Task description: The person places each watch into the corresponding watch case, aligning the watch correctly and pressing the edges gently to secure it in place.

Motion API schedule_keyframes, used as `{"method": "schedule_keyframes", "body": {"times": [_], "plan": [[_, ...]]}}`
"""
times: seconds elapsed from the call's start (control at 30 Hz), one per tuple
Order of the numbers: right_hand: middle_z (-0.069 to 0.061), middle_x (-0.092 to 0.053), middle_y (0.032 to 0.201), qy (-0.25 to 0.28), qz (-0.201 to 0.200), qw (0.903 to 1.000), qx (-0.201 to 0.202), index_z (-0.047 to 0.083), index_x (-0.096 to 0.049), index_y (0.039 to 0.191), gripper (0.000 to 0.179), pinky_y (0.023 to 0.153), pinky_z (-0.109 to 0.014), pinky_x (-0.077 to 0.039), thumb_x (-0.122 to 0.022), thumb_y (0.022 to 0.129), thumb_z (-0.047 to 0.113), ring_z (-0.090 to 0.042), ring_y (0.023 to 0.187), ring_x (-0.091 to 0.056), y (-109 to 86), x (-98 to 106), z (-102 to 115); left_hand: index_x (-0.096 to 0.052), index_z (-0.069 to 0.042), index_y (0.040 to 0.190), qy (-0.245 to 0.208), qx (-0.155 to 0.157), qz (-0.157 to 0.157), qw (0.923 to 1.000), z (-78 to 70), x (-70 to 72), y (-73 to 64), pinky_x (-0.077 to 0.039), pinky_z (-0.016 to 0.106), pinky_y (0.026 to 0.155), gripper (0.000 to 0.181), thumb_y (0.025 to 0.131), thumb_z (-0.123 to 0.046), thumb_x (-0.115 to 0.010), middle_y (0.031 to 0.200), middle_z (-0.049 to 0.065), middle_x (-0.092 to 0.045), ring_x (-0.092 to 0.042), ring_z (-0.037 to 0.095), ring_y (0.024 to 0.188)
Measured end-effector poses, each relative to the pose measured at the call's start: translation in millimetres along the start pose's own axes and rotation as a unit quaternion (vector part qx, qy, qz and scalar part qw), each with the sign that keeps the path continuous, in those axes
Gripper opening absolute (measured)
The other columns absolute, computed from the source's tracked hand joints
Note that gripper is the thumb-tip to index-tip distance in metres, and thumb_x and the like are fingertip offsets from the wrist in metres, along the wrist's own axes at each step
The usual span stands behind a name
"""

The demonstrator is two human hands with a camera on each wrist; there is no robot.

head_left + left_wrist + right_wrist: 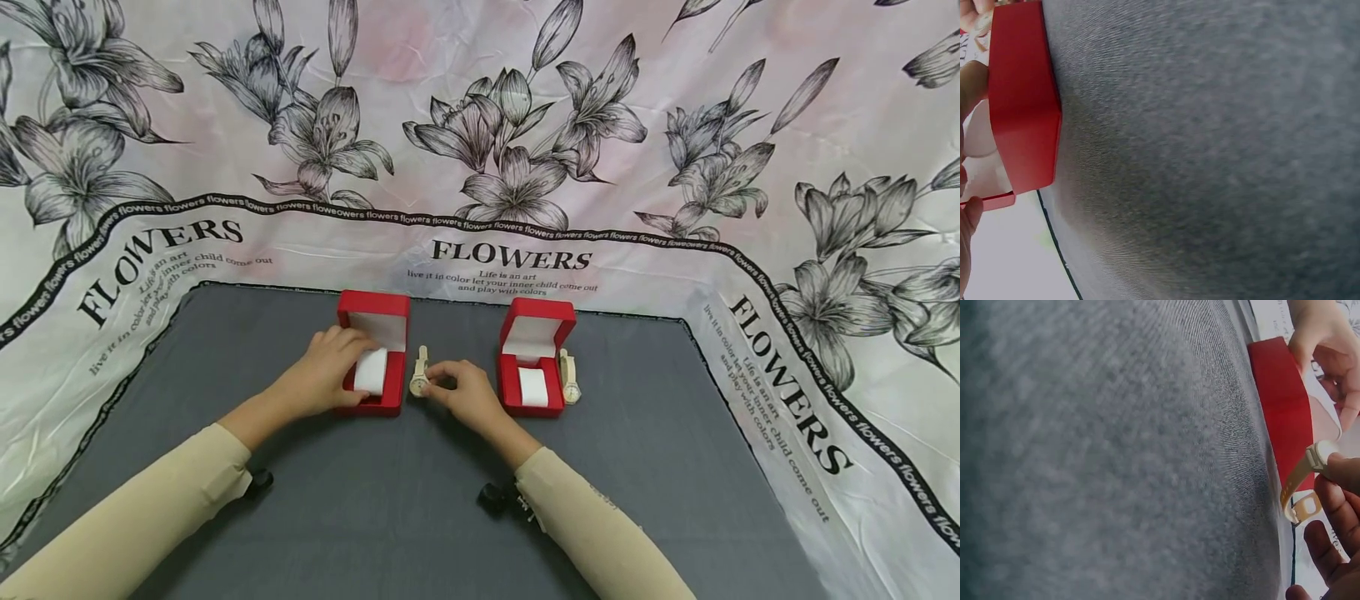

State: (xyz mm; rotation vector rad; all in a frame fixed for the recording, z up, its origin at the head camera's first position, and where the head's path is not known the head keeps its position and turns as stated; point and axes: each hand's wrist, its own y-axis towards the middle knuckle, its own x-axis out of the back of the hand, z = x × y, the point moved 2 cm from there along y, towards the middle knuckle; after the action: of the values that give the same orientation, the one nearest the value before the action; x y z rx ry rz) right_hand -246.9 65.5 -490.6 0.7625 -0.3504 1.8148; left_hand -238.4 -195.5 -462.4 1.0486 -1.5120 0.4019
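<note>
Nearest you, your pale sleeves come in from both lower corners, each with a small black device at the cuff. Beneath them lies grey cloth.

Your right hand is nearly closed at the fingertips, pinching a cream watch between thumb and index finger; the other fingers are bent. The watch is at the left of that hand, its strap curving away from you with the buckle end loose. Whether it touches the cloth, you cannot tell.

Your left hand is partly closed over a white cushion, gripping it with the thumb at the near end and fingers toward the far end. Around the cushion is the left box, red, its lid standing up behind your fingers.

Just right of your right hand, the right box stands with its lid up too, a second cushion inside. Close beside that box's right wall is another watch.

Beyond both hands runs a white border lettered "FLOWERS", then black lilies printed on white fabric.
</note>
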Motion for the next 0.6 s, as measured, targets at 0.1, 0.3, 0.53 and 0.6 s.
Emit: {"method": "schedule_keyframes", "body": {"times": [0.1, 0.3, 0.53, 0.6], "plan": [[0.005, -0.076, 0.096, -0.001, 0.001, 1.0, 0.003, 0.015, -0.078, 0.11, 0.022, 0.091, -0.035, -0.05, -0.081, 0.09, 0.021, -0.013, 0.098, -0.065, -1.2, 3, 1, -0.058, -0.003, 0.133, 0.004, -0.008, -0.018, 0.9998, -1.2, 0.4, -1.7, -0.036, 0.054, 0.095, 0.075, 0.071, -0.028, -0.092, 0.13, 0.015, -0.057, -0.048, 0.033, 0.114], [0.005, -0.074, 0.098, 0.004, 0.006, 0.9999, 0.012, 0.015, -0.078, 0.111, 0.023, 0.082, -0.032, -0.051, -0.08, 0.09, 0.022, -0.012, 0.096, -0.062, -6.1, 12, 9, -0.058, -0.002, 0.133, 0.027, -0.025, -0.056, 0.9977, -3.2, -0.2, -7.2, -0.036, 0.055, 0.095, 0.075, 0.07, -0.025, -0.092, 0.131, 0.017, -0.055, -0.048, 0.035, 0.115], [0.007, -0.071, 0.098, 0.028, -0.006, 0.9995, 0.01, 0.018, -0.077, 0.112, 0.023, 0.077, -0.03, -0.053, -0.081, 0.09, 0.024, -0.013, 0.096, -0.062, -10.1, 23, 10, -0.057, -0.003, 0.132, -0.005, 0.007, -0.08, 0.9968, -5.6, 0.6, -9.5, -0.033, 0.054, 0.093, 0.073, 0.07, -0.022, -0.092, 0.132, 0.018, -0.052, -0.044, 0.037, 0.12], [0.007, -0.071, 0.099, 0.037, -0.008, 0.9993, 0.006, 0.019, -0.077, 0.112, 0.023, 0.076, -0.03, -0.053, -0.081, 0.09, 0.025, -0.013, 0.096, -0.063, -11.5, 25, 8, -0.058, -0.003, 0.131, -0.019, 0.015, -0.085, 0.9961, -6.8, 2.8, -9.3, -0.032, 0.054, 0.093, 0.072, 0.07, -0.02, -0.092, 0.132, 0.017, -0.052, -0.043, 0.037, 0.12]]}}
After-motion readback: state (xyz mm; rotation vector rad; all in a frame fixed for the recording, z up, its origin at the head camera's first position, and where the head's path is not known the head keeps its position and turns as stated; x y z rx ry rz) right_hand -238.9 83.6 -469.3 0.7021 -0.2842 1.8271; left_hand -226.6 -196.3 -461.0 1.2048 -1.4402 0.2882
